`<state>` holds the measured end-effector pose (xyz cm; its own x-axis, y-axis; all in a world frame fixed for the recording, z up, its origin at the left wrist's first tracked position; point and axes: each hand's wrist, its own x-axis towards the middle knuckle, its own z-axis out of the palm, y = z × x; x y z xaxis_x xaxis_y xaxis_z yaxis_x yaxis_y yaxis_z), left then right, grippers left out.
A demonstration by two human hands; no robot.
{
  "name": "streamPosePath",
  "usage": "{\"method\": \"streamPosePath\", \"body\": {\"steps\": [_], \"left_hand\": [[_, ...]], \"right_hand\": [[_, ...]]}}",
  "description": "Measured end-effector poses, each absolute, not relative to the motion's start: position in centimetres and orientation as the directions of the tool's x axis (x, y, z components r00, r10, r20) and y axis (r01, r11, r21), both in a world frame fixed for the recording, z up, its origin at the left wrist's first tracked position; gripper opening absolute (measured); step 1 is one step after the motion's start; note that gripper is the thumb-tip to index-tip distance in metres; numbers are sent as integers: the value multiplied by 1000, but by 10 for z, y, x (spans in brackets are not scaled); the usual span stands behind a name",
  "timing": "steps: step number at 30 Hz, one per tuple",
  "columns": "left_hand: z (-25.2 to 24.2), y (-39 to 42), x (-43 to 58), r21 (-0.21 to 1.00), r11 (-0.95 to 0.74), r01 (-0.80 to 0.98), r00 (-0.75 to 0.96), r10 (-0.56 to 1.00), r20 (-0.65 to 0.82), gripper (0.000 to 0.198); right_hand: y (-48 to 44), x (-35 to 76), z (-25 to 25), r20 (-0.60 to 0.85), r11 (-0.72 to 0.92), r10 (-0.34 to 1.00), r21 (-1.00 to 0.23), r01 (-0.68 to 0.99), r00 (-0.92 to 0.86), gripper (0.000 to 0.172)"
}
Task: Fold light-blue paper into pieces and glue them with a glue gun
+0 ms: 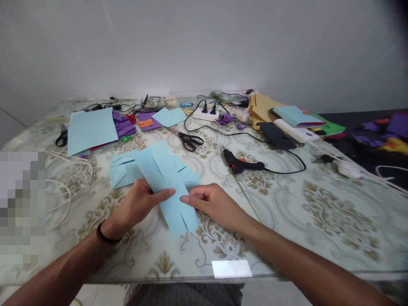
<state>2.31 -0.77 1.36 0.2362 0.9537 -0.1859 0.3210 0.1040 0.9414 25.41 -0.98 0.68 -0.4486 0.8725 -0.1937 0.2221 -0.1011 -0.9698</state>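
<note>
Head view: the worktop (318,212), a glass sheet over a cream cloth with grey-gold patterns, fills most of the frame and runs up to a plain white wall.

In the upper left of the frame lies a large blue sheet (91,127), flat, with purple paper strips (123,125) just beside its right edge.

In the upper right sits a brown paper stack (261,108), and near it a black tablet (276,136).

At the lower centre of the frame lies the slit blue paper (165,182), a long light-blue piece cut into strips and angled from upper left to lower right. It overlaps a second folded blue piece (123,170) on its left.

The left hand (137,204), with a black wristband (105,236), lies at the paper's left edge. Its grip is narrow, closed on the paper, with the index finger stretched flat across the top.

The right hand (212,202) meets it from the right. Its fingers are curled and its grip is narrow too, the fingertips pinching the paper at its middle, nearly touching the left fingertip.

Right of centre, above the right hand, a black glue gun (242,163) lies on its side with its cord trailing right.

Above the paper, black scissors (190,141) lie closed, and farther up is a white power strip (205,114) with two plugs in it.
</note>
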Motion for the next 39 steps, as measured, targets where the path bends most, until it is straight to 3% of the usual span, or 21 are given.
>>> {"method": "streamPosePath", "body": {"steps": [6,12,17,21,26,39], "left_hand": [[11,-2,20,989,130,75,198,970,-143,26],[10,7,15,993,100,-57,166,982,-89,24],[7,6,15,992,117,-53,181,978,-105,22],[5,-2,19,980,199,11,301,934,-193,27],[8,-12,27,976,188,113,447,867,-219,26],[10,-15,32,969,233,80,480,843,-242,31]], "right_hand": [[-10,253,9,-237,-167,861,-967,190,-449,47],[-11,252,10,-298,-255,828,-954,155,-475,47],[-12,255,10,-239,-179,832,-970,166,-500,49],[-11,256,10,-144,-107,874,-989,105,-463,41],[-11,257,8,-158,-121,880,-986,110,-448,42],[-12,254,7,-148,-155,872,-988,22,-467,41]]}}
